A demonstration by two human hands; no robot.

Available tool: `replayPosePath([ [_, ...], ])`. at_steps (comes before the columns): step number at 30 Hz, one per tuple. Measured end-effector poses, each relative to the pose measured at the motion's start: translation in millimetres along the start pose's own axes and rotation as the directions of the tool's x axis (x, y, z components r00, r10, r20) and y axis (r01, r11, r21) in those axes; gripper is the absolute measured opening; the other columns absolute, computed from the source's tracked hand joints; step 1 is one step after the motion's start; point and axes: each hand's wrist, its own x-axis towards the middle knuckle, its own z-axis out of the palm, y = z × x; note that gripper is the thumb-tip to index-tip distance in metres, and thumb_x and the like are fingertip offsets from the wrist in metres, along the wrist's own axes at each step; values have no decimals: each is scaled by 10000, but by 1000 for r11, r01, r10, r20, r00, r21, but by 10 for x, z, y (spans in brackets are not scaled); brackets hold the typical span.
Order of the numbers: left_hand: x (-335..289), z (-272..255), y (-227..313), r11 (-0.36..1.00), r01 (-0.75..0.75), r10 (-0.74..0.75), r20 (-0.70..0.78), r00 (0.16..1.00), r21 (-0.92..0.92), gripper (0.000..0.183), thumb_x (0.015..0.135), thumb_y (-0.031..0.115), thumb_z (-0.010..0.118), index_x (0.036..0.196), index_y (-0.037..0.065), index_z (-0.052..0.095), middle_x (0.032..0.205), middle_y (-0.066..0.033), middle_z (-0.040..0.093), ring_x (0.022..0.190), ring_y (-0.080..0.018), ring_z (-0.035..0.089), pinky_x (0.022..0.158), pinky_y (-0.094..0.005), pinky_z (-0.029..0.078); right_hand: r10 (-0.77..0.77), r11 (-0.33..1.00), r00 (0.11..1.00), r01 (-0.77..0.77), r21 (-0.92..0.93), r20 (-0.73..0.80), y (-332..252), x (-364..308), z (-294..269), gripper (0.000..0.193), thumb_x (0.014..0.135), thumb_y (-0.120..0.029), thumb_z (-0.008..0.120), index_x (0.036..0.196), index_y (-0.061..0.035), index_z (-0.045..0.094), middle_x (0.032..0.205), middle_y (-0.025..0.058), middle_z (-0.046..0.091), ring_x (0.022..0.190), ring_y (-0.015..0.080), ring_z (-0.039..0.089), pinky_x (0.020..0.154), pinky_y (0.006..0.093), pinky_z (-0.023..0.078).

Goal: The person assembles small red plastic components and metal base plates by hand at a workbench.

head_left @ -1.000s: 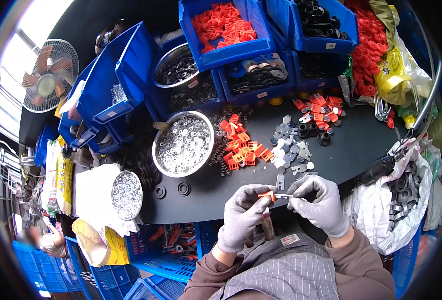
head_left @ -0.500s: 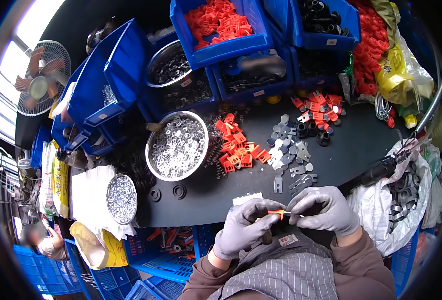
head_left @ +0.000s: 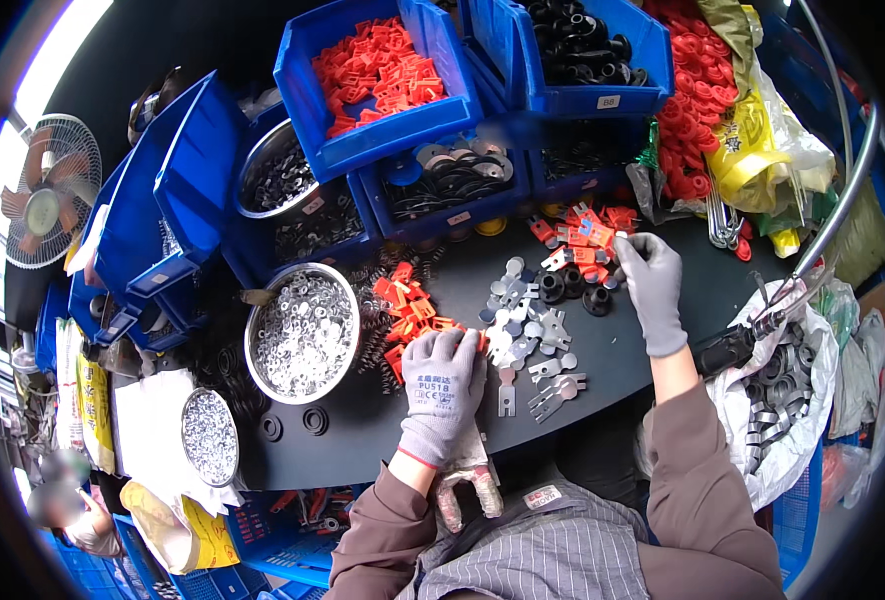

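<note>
My left hand (head_left: 441, 395), in a grey glove, bends over the pile of red plastic clips (head_left: 403, 300). Its fingers are curled together, and the tips and anything in them are hidden. Farther right, my gloved right hand (head_left: 655, 285) reaches to a heap of red clips with metal plates (head_left: 585, 240); its thumb and forefinger look apart, with no part visibly held. Between the hands lie loose flat grey metal plates (head_left: 523, 315) and several black round caps (head_left: 595, 298). Below my left wrist, a tape-wrapped tool with two prongs (head_left: 475, 485) sits at the table edge.
A steel bowl of small metal rings (head_left: 303, 385) and dark springs lie left of the clips. Blue bins (head_left: 308, 150) line the back. A white sack of metal rings (head_left: 813, 440) and a black power tool (head_left: 725, 352) sit at right. Blue crates (head_left: 293, 570) stand below the table.
My hands were together at the near edge, holding a red clip and a thin pin. They have parted: left to the red pile, right to the far heap. The view has shifted too.
</note>
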Motion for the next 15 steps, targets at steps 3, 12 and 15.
replayPosePath([
  [3, -10, 100, -3, 1000, 21, -19, -67, 998, 19, 292, 818, 183, 679, 1102, 116, 673, 1080, -76, 620, 1041, -305, 566, 928, -455, 416, -201, 835, 979, 160, -526, -22, 192, 317, 126, 171, 848, -175, 736, 830, -8, 706, 719, 108, 693, 621, 230, 671, 612, 348, 518],
  [12, -61, 71, -85, 997, 27, -44, -234, 971, -77, 268, 820, 89, 669, 1084, 61, 633, 1081, -111, 649, 974, -298, 612, 886, -416, 456, -255, 822, 856, 436, -365, 449, -320, -699, 185, 320, 807, -278, 730, 1046, -73, 677, 1013, 108, 642, 846, 275, 669, 739, 384, 526],
  [15, -104, 58, -81, 980, 32, -93, -311, 946, -197, 305, 827, 53, 669, 1126, 44, 609, 1074, -138, 646, 923, -299, 631, 816, -404, 500, -295, 531, 726, 665, -525, 621, -118, -892, 330, 259, 814, -289, 707, 981, -93, 681, 983, 119, 619, 863, 271, 668, 736, 414, 531],
])
